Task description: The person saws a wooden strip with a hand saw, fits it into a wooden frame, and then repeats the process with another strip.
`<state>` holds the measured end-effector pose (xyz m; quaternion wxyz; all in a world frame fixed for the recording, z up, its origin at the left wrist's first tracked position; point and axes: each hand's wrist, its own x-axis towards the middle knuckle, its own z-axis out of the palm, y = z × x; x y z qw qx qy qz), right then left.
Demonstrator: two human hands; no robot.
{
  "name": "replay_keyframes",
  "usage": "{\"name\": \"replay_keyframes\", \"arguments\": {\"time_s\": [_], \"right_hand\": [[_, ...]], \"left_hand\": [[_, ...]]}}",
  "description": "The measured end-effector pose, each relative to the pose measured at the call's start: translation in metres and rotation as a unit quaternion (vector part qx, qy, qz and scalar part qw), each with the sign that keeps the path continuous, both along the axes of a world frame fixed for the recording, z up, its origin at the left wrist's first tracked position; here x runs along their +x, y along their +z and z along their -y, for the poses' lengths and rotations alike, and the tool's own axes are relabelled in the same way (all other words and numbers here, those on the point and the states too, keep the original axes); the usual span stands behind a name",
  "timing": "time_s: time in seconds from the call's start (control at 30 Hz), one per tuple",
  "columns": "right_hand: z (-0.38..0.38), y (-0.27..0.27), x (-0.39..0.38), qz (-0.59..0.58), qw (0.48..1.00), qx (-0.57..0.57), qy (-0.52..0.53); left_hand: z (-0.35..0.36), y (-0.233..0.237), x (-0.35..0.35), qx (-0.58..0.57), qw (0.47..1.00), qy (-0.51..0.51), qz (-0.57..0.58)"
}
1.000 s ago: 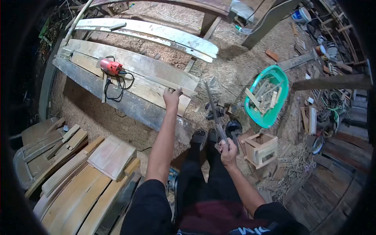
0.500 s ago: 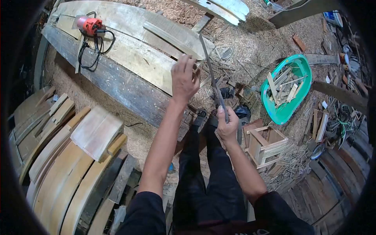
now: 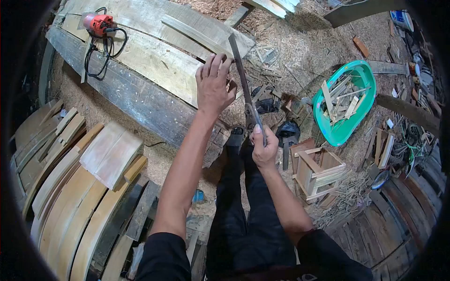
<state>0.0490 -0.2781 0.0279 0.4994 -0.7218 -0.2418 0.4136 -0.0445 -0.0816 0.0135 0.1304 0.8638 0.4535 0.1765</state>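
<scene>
My right hand [image 3: 263, 149] grips the handle of a long narrow saw blade [image 3: 241, 79] that points up and away from me. My left hand [image 3: 213, 86] is raised just left of the blade, fingers curled around a small wooden piece that is mostly hidden by the hand. Both hands hover over the near end of the wide pale planks [image 3: 154, 58] lying on a dark beam [image 3: 126, 96]. My legs in dark trousers [image 3: 248, 220] stretch down below the hands.
A red power tool [image 3: 96, 23] with a black cord lies on the planks at the top left. A green basin [image 3: 344, 100] of wood offcuts sits right, above a small wooden crate [image 3: 318, 171]. Curved boards [image 3: 79, 201] are stacked left. Sawdust and scraps cover the ground.
My left hand has left the plank's edge and come up beside the blade. My right hand has raised the saw. The view has shifted, so the planks sit higher in frame.
</scene>
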Motion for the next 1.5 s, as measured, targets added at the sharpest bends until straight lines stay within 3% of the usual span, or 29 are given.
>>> {"name": "replay_keyframes", "arguments": {"time_s": [1.5], "right_hand": [[0.023,0.002,-0.013,-0.028,0.999,-0.027,-0.032]], "left_hand": [[0.001,-0.003,-0.001,0.002,1.0,0.004,0.0]]}}
